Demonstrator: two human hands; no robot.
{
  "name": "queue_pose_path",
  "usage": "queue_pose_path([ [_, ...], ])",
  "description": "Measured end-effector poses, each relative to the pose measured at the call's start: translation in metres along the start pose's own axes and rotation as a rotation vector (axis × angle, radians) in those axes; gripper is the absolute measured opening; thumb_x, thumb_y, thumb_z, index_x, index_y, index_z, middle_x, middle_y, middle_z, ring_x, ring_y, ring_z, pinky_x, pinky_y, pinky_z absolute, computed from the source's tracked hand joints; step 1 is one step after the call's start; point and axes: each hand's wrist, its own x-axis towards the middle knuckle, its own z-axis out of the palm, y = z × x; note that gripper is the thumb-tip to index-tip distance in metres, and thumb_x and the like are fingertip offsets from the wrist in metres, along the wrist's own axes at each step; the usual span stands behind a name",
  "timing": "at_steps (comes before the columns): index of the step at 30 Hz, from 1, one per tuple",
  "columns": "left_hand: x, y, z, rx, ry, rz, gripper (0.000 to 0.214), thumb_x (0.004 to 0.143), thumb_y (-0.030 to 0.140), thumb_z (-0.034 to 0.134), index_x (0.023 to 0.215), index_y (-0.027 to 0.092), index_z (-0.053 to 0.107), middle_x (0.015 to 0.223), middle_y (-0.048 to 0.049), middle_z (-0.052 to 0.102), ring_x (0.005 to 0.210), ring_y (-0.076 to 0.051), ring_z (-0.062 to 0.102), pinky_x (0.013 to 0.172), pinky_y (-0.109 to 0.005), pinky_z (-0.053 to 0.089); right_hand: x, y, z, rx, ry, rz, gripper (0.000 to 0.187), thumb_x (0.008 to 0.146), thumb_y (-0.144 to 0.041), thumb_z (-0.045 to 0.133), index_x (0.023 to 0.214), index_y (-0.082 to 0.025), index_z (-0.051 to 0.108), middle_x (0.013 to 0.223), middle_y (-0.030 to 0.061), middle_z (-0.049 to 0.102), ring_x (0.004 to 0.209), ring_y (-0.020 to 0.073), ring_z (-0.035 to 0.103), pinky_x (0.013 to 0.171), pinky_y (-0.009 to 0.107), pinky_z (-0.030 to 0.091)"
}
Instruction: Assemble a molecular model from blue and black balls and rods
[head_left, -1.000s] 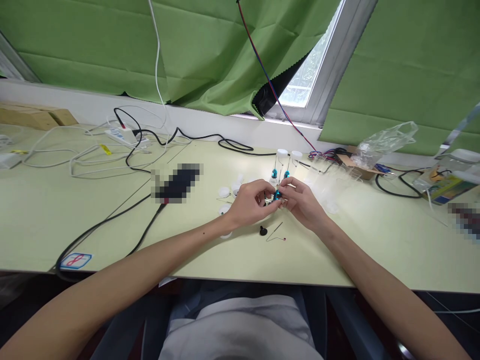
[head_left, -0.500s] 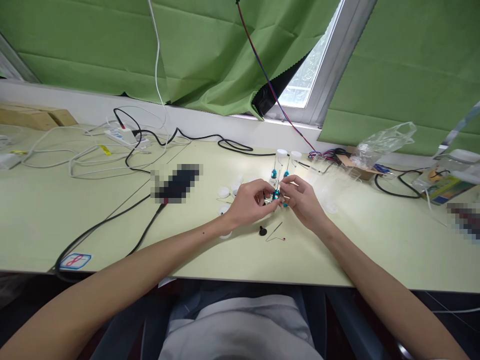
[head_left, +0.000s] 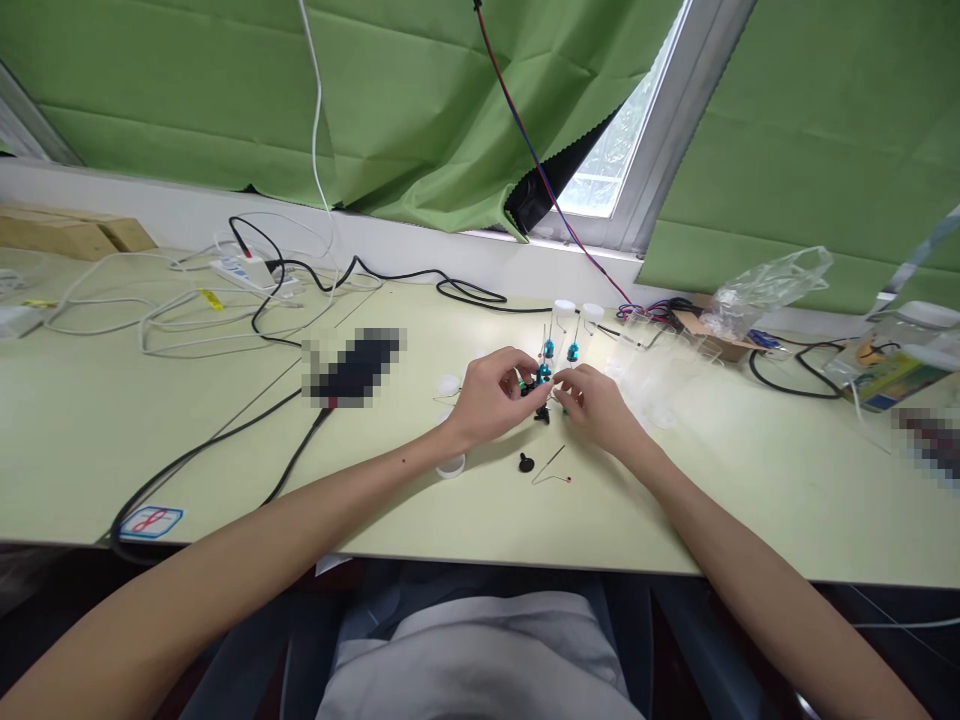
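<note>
My left hand (head_left: 487,398) and my right hand (head_left: 596,405) meet over the middle of the pale green table (head_left: 225,440). Both pinch a small blue and black part (head_left: 541,377) on a thin wire between their fingertips. Just behind stand two clear vials with white caps (head_left: 575,325), each holding a blue bead on a wire. A black knob (head_left: 526,462) and a bent wire with a red tip (head_left: 553,468) lie on the table in front of my hands. White round caps (head_left: 448,384) lie beside my left hand.
A black device with a black cable (head_left: 352,368) lies to the left. A power strip (head_left: 244,268) and loose white and black cables fill the back left. Crumpled clear plastic (head_left: 772,280) and boxes sit at the back right. Green curtains hang behind.
Both hands have lifted slightly and shifted toward the vials, carrying the small blue part with them. A white cap near my left wrist now shows fully.
</note>
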Motion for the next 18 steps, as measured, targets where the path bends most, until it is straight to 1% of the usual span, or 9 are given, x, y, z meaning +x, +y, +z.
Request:
queue_pose_path([
  [2, 0.000, 0.000, 0.000, -0.006, 0.004, -0.002, 0.016, 0.077, 0.030, 0.072, 0.084, 0.018, 0.064, 0.077, -0.0003, 0.063, 0.052, -0.007, 0.051, 0.049, -0.022, 0.045, 0.000, 0.006, 0.004, -0.075, -0.044, -0.013, 0.020, 0.091, -0.020, 0.049, 0.103, -0.020, 0.066, 0.093, 0.0092, 0.058, 0.083, 0.0228, 0.057, 0.075, 0.037, 0.047],
  [4, -0.001, 0.001, 0.000, -0.008, 0.007, -0.001, 0.017, 0.077, 0.030, 0.072, 0.085, 0.018, 0.064, 0.077, -0.0003, 0.063, 0.052, -0.007, 0.051, 0.049, -0.022, 0.045, -0.001, 0.011, 0.008, -0.123, -0.058, -0.042, 0.022, 0.091, -0.017, 0.049, 0.104, -0.020, 0.066, 0.094, 0.0099, 0.057, 0.093, 0.0257, 0.056, 0.080, 0.039, 0.046],
  [6, -0.001, 0.001, 0.001, -0.005, 0.011, 0.004, 0.017, 0.078, 0.031, 0.072, 0.085, 0.018, 0.064, 0.077, -0.0003, 0.062, 0.052, -0.007, 0.051, 0.049, -0.022, 0.044, -0.001, 0.012, 0.010, -0.148, -0.066, -0.064, 0.021, 0.090, -0.015, 0.049, 0.103, -0.019, 0.065, 0.095, 0.0103, 0.056, 0.098, 0.0272, 0.053, 0.084, 0.041, 0.045],
  [9, -0.001, 0.002, 0.001, -0.002, 0.017, 0.010, 0.017, 0.078, 0.032, 0.071, 0.084, 0.018, 0.064, 0.076, -0.0002, 0.062, 0.052, -0.007, 0.050, 0.048, -0.022, 0.044, -0.001, 0.012, 0.012, -0.160, -0.092, -0.068, 0.019, 0.090, -0.014, 0.050, 0.100, -0.020, 0.064, 0.097, 0.0103, 0.054, 0.098, 0.0270, 0.050, 0.086, 0.041, 0.044],
  [18, -0.001, 0.001, 0.001, -0.007, 0.006, 0.019, 0.015, 0.078, 0.030, 0.071, 0.084, 0.018, 0.063, 0.077, 0.0000, 0.061, 0.052, -0.006, 0.050, 0.048, -0.021, 0.044, 0.000, 0.012, 0.013, -0.235, -0.144, -0.035, 0.008, 0.093, -0.019, 0.048, 0.094, -0.020, 0.055, 0.097, 0.0106, 0.054, 0.094, 0.0277, 0.050, 0.083, 0.042, 0.045],
])
